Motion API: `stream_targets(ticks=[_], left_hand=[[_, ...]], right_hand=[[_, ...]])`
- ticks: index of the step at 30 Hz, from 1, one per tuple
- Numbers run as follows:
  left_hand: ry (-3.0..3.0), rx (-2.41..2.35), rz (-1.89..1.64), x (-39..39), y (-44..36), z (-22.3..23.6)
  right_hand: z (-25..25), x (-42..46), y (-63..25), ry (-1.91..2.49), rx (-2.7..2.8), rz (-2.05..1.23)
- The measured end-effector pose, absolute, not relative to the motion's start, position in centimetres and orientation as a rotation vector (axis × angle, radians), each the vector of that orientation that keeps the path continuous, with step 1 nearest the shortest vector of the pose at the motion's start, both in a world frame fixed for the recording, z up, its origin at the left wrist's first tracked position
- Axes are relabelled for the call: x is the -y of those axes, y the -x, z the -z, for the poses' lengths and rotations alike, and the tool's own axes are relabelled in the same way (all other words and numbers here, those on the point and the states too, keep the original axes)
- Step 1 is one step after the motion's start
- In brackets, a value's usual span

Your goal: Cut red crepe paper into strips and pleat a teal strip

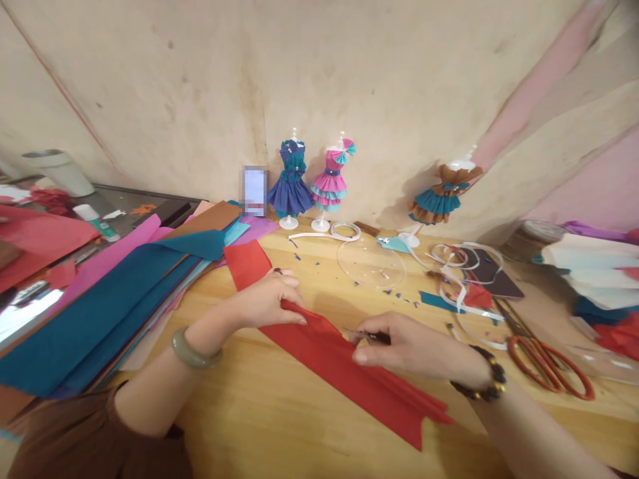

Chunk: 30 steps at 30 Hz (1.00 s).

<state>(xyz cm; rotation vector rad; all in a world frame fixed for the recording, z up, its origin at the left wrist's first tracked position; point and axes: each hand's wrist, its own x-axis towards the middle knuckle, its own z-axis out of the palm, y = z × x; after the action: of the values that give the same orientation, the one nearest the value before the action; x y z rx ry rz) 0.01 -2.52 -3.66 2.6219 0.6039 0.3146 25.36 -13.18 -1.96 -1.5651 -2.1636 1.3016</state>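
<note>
A long strip of red crepe paper [319, 359] lies slantwise across the wooden table, with a fold raised along its far edge. My left hand [274, 297] pinches that fold between thumb and fingers near the strip's upper left part. Over the middle of the strip, my right hand [394, 339] is closed around small dark-handled scissors [377, 336]. Their thin metal tip points left, close to the folded edge; I cannot tell whether the blades touch the paper. Most of the handle is hidden by my fingers.
Stacked coloured paper [130, 293] covers the left side. Miniature dress forms [292, 176] stand along the wall beside a phone [254, 191]. A clear round dish [372, 263], white ribbon [459, 279] and large orange-handled scissors [544, 359] lie behind and right of my hands.
</note>
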Motion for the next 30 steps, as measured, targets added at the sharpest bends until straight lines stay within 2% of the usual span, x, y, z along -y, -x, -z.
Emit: stream_targets(ticks=[5,14,30], left_hand=[[-2.487,-0.482,-0.384,2.2,0.0,4.1],[-2.378,-0.497,-0.451,1.9,0.0,4.7],[-2.398,-0.463,-0.520,1.7,0.0,5.0]], right_hand=[[4.1,11.6,-26.5,1.382,1.817,-1.572],[4.7,11.5,-25.5,1.389,2.088,-1.346],[4.1,11.9,-25.8,1.413,2.205,-1.311]])
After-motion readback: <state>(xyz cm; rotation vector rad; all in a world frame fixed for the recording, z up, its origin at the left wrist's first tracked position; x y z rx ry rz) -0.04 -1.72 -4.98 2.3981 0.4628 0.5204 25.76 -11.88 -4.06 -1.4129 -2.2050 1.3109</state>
